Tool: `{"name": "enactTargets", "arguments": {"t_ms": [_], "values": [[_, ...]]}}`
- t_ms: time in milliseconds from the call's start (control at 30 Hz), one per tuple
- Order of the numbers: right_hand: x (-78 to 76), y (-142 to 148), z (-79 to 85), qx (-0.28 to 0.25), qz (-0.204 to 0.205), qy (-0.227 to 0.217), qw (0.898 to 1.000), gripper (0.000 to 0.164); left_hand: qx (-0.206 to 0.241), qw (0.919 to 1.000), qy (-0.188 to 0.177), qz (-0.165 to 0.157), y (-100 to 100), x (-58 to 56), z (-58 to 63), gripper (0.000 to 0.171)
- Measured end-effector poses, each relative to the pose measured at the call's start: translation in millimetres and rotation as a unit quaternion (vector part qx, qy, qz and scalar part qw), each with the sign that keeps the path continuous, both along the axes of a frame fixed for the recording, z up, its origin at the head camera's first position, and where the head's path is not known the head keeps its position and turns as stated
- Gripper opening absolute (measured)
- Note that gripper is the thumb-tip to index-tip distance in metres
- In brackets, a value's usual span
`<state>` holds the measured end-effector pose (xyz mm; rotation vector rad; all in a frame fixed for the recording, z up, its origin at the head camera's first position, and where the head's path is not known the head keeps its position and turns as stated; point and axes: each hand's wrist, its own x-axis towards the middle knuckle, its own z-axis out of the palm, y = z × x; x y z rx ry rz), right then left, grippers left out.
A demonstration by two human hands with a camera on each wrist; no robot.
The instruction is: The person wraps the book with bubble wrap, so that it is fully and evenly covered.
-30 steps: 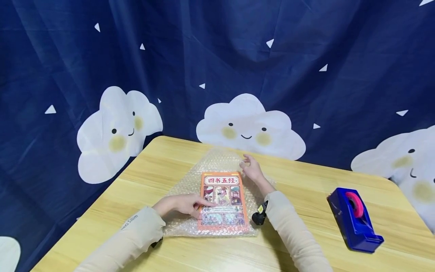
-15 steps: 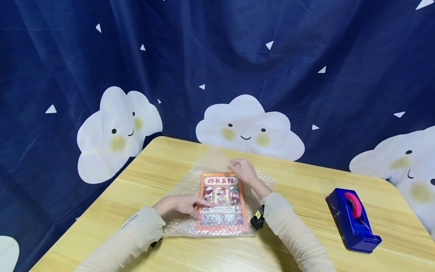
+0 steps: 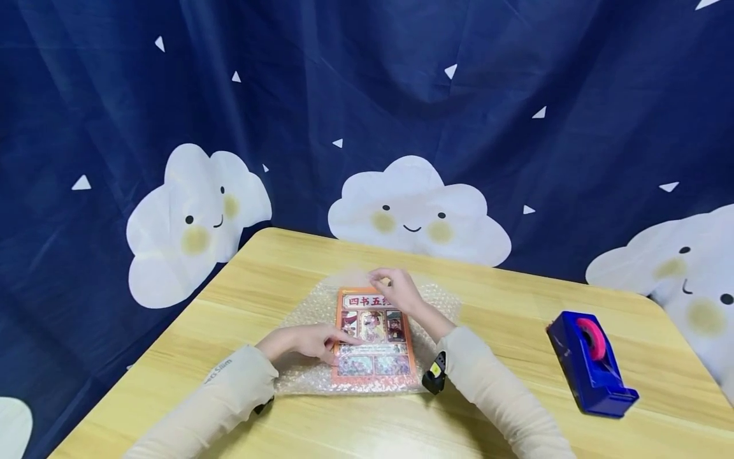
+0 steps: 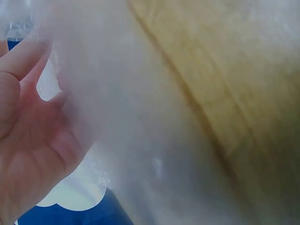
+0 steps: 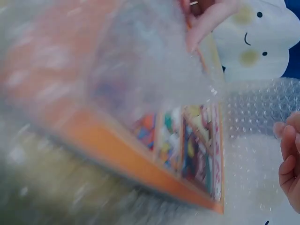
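Observation:
An orange comic-style book (image 3: 375,326) with Chinese characters on its cover lies face up on a sheet of bubble wrap (image 3: 306,315). A fold of the wrap covers the book's lower part. My left hand (image 3: 312,341) rests over the book's left side, index finger stretched across the fold. In the left wrist view, the palm of my left hand (image 4: 40,140) shows beside blurred wrap. My right hand (image 3: 397,290) pinches the far end of the wrap above the book's top edge, its fingers partly covering the title. The right wrist view shows bubble wrap (image 5: 253,108) stretching to my right hand (image 5: 291,164).
A blue tape dispenser (image 3: 590,366) with a pink-cored roll stands on the right of the wooden table (image 3: 499,344). Behind the table hangs a dark blue curtain (image 3: 298,95) printed with smiling clouds. Wrist cameras are strapped at both sleeves.
My right hand has moved left and closer to me over the book's top, drawing the far end of the bubble wrap toward the book. The left hand has stayed in place.

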<state>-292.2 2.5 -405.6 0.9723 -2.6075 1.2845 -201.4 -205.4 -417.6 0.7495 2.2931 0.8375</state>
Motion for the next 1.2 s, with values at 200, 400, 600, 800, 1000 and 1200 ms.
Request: {"name": "enactTargets", "arguments": {"t_ms": [200,400,600,800,1000,1200], "values": [[4.6,14,-8.6,0.036,0.037,-0.016,0.999,0.017,-0.002,0.9999,0.003,0.011,0,0.0,0.6,0.053],[11.3,24,-19.3,0.096,0.089,-0.028,0.991,0.013,-0.008,0.9999,0.013,0.008,-1,-1.3,-0.7,0.054],[14.1,29,-27.5,0.155,0.136,0.010,0.978,0.014,-0.017,0.9992,0.035,-0.004,0,-0.5,-3.2,0.055],[16.3,31,-27.2,0.224,0.174,0.123,0.951,0.015,-0.008,0.9988,0.048,-0.005,1,2.6,-6.2,0.054],[23.6,27,-23.3,0.268,0.163,0.111,0.943,0.021,-0.016,0.9964,0.083,-0.009,0,6.7,-8.1,0.054],[28.7,15,-16.6,0.303,0.132,0.068,0.941,0.027,-0.040,0.9914,0.124,-0.011,1,10.0,-4.9,0.056]]}}
